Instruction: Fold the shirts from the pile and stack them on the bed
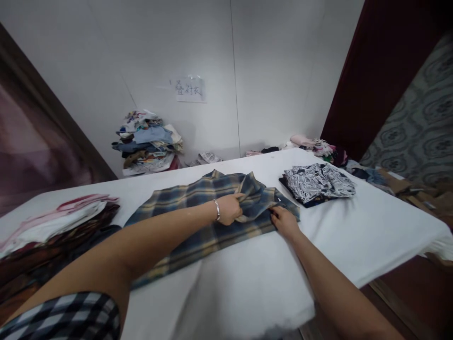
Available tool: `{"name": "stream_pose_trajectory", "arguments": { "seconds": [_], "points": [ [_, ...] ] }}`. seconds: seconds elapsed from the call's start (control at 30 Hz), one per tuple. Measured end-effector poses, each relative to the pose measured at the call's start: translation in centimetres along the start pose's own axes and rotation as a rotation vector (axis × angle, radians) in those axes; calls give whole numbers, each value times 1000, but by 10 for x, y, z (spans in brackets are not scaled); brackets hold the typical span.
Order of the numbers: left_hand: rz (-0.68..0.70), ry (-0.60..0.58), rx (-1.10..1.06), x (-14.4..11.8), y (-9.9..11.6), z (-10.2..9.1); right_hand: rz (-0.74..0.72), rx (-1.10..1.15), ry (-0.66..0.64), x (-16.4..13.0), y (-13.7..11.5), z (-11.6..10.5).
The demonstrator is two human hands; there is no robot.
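A blue, tan and grey plaid shirt (187, 194) lies spread across the white-covered table (357, 236), its right part bunched into loose folds. My left hand (229, 208), with a silver bracelet at the wrist, is closed on the bunched cloth, index finger stretched out over it. Further right, my right hand (284, 221) pinches the shirt close to its near edge, thumb and fingers together. The fabric between my hands is creased and lifted a little. Part of the shirt's left side is hidden behind my left forearm.
Folded black-and-white patterned clothing (318, 183) sits on the table at right. A pile of pink, white and brown garments (60, 226) lies at left. Beyond the far edge stands a tall clothes stack (150, 141). A handwritten paper sign (190, 89) hangs on the wall.
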State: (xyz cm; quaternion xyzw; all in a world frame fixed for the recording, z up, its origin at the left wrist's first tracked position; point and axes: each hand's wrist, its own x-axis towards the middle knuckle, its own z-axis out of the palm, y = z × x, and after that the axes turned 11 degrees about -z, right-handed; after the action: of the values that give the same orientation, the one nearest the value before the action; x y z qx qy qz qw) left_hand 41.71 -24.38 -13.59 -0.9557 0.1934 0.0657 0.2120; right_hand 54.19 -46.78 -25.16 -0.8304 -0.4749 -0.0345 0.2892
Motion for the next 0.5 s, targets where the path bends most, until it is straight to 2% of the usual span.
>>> {"name": "stream_pose_trajectory", "arguments": {
  "seconds": [0.1,0.2,0.3,0.5],
  "points": [
    [-205,0,13,-20,-5,1,11,-12,15,0,0,-1],
    [-477,8,43,-41,-19,-4,33,-11,53,-1,1,0],
    [-727,-13,31,-65,-24,-12,26,-12,50,-1,2,1],
    [-959,28,19,-130,-5,-27,15,-20,44,-2,6,1]
  ]
}}
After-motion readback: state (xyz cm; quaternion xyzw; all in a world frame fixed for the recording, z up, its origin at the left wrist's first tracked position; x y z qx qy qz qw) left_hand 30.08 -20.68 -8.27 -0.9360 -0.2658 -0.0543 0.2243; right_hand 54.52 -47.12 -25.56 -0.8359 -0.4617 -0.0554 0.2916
